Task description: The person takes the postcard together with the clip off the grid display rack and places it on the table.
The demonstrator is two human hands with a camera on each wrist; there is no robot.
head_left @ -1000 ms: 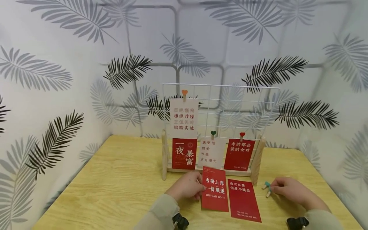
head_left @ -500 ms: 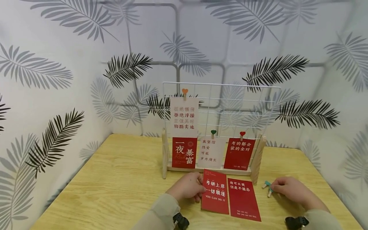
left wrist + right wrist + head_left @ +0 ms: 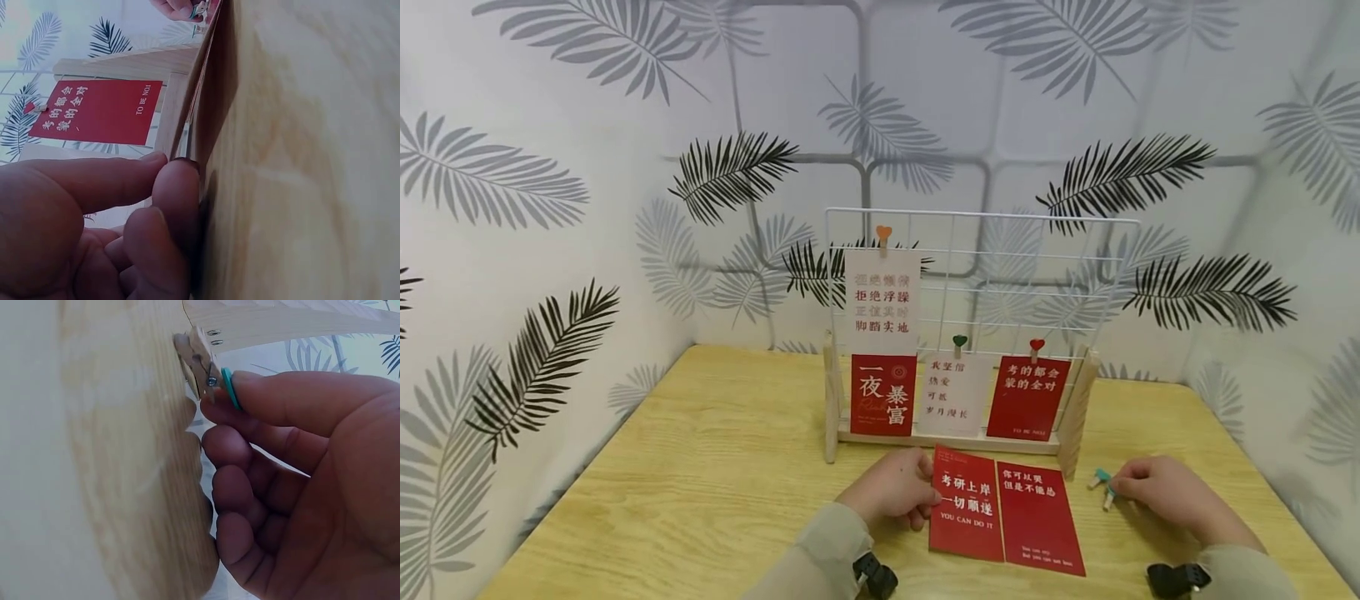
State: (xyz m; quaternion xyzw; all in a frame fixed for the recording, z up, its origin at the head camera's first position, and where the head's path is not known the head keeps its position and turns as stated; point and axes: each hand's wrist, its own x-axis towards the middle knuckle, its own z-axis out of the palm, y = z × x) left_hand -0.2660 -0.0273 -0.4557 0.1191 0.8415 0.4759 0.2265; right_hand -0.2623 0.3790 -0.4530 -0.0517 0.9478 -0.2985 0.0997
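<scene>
My left hand pinching the left edge of a red rectangular card lettered in white, a second red card beside it on the yellow wood-grain table, my right hand pinching a teal-topped wooden clothespin

White wire grid rack on wooden stand, toward the tabletop back edge. Attached: orange heart clip upper left; green heart clip, red heart clip lower. Leaf-print wallpaper behind.
</scene>
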